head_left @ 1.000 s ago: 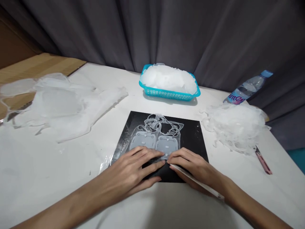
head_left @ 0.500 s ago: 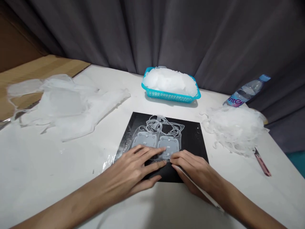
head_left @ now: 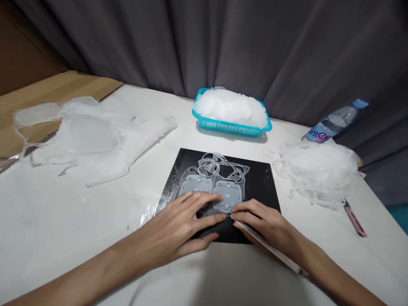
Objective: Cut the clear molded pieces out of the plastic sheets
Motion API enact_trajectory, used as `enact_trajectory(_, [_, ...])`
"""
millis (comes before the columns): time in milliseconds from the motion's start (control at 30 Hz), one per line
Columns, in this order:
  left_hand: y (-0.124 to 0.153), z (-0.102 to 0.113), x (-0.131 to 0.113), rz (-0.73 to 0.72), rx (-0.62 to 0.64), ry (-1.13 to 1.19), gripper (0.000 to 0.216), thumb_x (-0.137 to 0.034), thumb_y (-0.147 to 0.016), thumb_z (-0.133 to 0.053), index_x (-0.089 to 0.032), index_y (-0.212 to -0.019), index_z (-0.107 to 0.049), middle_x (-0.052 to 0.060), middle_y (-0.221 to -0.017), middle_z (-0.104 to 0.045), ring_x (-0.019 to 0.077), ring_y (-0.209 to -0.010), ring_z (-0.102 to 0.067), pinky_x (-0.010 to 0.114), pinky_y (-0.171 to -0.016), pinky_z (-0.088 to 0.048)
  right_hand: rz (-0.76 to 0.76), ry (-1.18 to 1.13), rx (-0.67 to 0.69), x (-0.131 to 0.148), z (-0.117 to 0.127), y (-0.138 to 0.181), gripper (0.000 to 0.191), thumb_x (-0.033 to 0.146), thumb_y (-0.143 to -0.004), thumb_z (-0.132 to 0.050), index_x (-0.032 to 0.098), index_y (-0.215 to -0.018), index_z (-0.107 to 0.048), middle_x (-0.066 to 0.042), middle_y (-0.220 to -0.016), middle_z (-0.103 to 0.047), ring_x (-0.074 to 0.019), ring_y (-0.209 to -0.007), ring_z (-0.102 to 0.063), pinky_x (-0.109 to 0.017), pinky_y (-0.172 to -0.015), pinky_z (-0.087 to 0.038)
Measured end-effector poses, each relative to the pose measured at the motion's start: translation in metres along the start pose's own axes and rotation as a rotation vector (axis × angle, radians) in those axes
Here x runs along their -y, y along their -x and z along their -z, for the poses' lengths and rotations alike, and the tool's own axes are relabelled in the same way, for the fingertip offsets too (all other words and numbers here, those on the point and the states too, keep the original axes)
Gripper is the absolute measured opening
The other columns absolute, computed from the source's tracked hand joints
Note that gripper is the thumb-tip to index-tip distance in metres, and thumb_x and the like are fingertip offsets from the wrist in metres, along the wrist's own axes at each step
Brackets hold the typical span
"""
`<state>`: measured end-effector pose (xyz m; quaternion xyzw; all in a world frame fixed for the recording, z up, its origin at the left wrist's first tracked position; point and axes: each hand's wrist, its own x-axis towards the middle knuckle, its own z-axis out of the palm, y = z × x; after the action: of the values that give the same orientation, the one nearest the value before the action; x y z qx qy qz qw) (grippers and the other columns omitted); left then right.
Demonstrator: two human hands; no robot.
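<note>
A translucent, rubbery-looking sheet with two rounded-rectangle panels (head_left: 228, 194) lies flat on a black mat (head_left: 259, 180). Thin looped strips (head_left: 219, 165) of the same clear material spread from its far side. My left hand (head_left: 186, 221) rests on the sheet's near part with fingers spread, covering much of the left panel. At the near edge of the right panel, my right hand (head_left: 263, 219) is closed round a slim white-handled tool (head_left: 277, 251). Its handle runs back under the wrist, and its working tip is hidden by the fingers.
A turquoise basket (head_left: 236, 127) heaped with white pieces stands at the back. Translucent sheets (head_left: 92, 140) lie at left, near cardboard (head_left: 63, 83). At right are a scrap pile (head_left: 321, 174), a tilted water bottle (head_left: 334, 123) and a pink-handled knife (head_left: 355, 219).
The whole view has shifted slightly, so things sit a little further right. Both hands stay at the near edge of the panels; the right fingers have barely moved.
</note>
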<state>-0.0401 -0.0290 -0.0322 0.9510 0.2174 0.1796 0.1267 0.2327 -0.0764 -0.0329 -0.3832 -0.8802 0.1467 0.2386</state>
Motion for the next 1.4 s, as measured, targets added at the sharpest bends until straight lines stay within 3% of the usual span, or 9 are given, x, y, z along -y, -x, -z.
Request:
enact_trajectory(133, [0.0, 0.0, 0.0, 0.001, -0.006, 0.002, 0.035, -0.033, -0.103, -0.061, -0.03, -0.138, -0.065, 0.01, -0.145, -0.059, 0.0292, -0.125, -0.061, 0.043, -0.102, -0.053, 0.018, 0.065, -0.022, -0.001, -0.005, 0.001, 0.017, 0.019, -0.106, -0.05, 0.019, -0.117, -0.064, -0.009, -0.114, -0.073, -0.0196, -0.099, -0.073, -0.032, -0.083, -0.063])
enact_trajectory(333, [0.001, -0.003, 0.001, -0.022, 0.001, -0.041, 0.037, -0.034, -0.104, -0.059, -0.027, -0.14, -0.062, 0.012, -0.142, -0.06, 0.0301, -0.122, -0.061, 0.044, -0.1, -0.052, 0.034, 0.252, 0.041, 0.001, -0.01, 0.005, 0.034, 0.023, -0.108, -0.049, 0.012, -0.14, -0.052, -0.015, -0.128, -0.07, -0.0253, -0.112, -0.07, -0.039, -0.093, -0.062])
enact_trajectory(533, [0.001, -0.005, 0.001, -0.007, 0.012, -0.07, 0.044, -0.034, -0.103, -0.059, -0.027, -0.147, -0.058, 0.012, -0.14, -0.062, 0.0307, -0.121, -0.062, 0.044, -0.1, -0.052, 0.112, 0.355, -0.015, 0.001, -0.01, 0.002, 0.031, 0.018, -0.109, -0.044, 0.01, -0.137, -0.054, -0.015, -0.121, -0.074, -0.0245, -0.104, -0.071, -0.038, -0.091, -0.062])
enact_trajectory(667, [0.0, -0.006, 0.001, 0.03, 0.015, -0.05, 0.045, -0.036, -0.102, -0.061, -0.03, -0.146, -0.06, 0.011, -0.142, -0.062, 0.0318, -0.124, -0.061, 0.046, -0.101, -0.053, 0.086, 0.352, -0.008, 0.0, -0.014, 0.002, 0.03, 0.017, -0.108, -0.045, 0.009, -0.135, -0.056, -0.015, -0.123, -0.073, -0.0256, -0.109, -0.07, -0.039, -0.097, -0.06])
enact_trajectory(800, [0.0, -0.006, 0.003, 0.06, 0.015, 0.022, 0.045, -0.037, -0.1, -0.065, -0.032, -0.145, -0.061, 0.009, -0.152, -0.056, 0.0317, -0.132, -0.058, 0.046, -0.106, -0.052, 0.019, 0.292, -0.009, 0.003, -0.015, 0.0, 0.029, 0.016, -0.108, -0.043, 0.011, -0.132, -0.057, -0.015, -0.121, -0.072, -0.0262, -0.113, -0.07, -0.042, -0.102, -0.058])
enact_trajectory(1067, [0.002, -0.006, 0.005, 0.091, 0.039, 0.094, 0.047, -0.037, -0.101, -0.066, -0.033, -0.147, -0.059, 0.009, -0.17, -0.031, 0.0348, -0.149, -0.044, 0.053, -0.113, -0.05, -0.238, -0.104, -0.165, 0.0, -0.007, -0.008, 0.023, 0.021, -0.108, -0.046, 0.018, -0.128, -0.058, -0.011, -0.119, -0.066, -0.0192, -0.105, -0.069, -0.032, -0.093, -0.06])
enact_trajectory(1233, [0.001, -0.005, 0.005, 0.102, 0.049, 0.123, 0.047, -0.035, -0.1, -0.067, -0.032, -0.147, -0.06, 0.01, -0.173, -0.026, 0.0358, -0.152, -0.04, 0.054, -0.115, -0.05, -0.33, -0.256, -0.21, -0.005, -0.005, -0.009, 0.021, 0.025, -0.108, -0.048, 0.023, -0.125, -0.061, -0.009, -0.119, -0.065, -0.0191, -0.107, -0.067, -0.031, -0.092, -0.058])
enact_trajectory(1400, [-0.002, -0.003, 0.006, 0.136, 0.073, 0.174, 0.046, -0.036, -0.099, -0.069, -0.036, -0.145, -0.061, 0.007, -0.173, -0.026, 0.0354, -0.153, -0.039, 0.053, -0.115, -0.05, -0.391, -0.304, -0.329, -0.01, -0.009, -0.012, 0.021, 0.028, -0.107, -0.049, 0.022, -0.122, -0.064, -0.008, -0.112, -0.065, -0.0155, -0.084, -0.068, -0.03, -0.078, -0.061])
